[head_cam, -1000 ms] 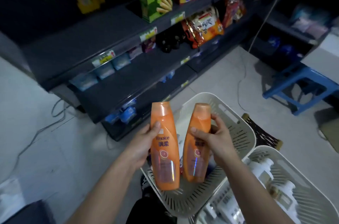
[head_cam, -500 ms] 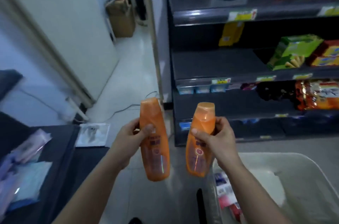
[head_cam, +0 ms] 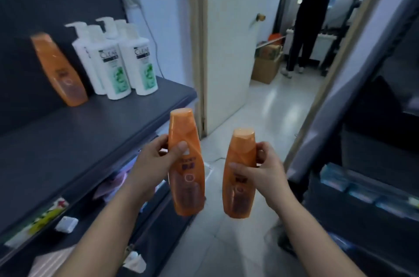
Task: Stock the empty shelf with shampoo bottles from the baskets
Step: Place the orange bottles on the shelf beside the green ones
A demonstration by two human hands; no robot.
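Shelf (head_cam: 79, 140) runs along my left, dark, carrying one orange shampoo bottle (head_cam: 60, 70) near its back panel and a cluster of white pump bottles (head_cam: 118, 61) just beside it toward the far end. My left hand (head_cam: 150, 163) wraps round a second orange bottle (head_cam: 187, 183), upright just off the shelf's front edge, while my right hand (head_cam: 263, 174) pinches a third orange bottle (head_cam: 239, 186) below its neck, apart from the other. Ahead stand a white door (head_cam: 229, 38), a cardboard box (head_cam: 265, 68) and a person in black (head_cam: 313, 4); a dark rack (head_cam: 374, 140) crowds my right.
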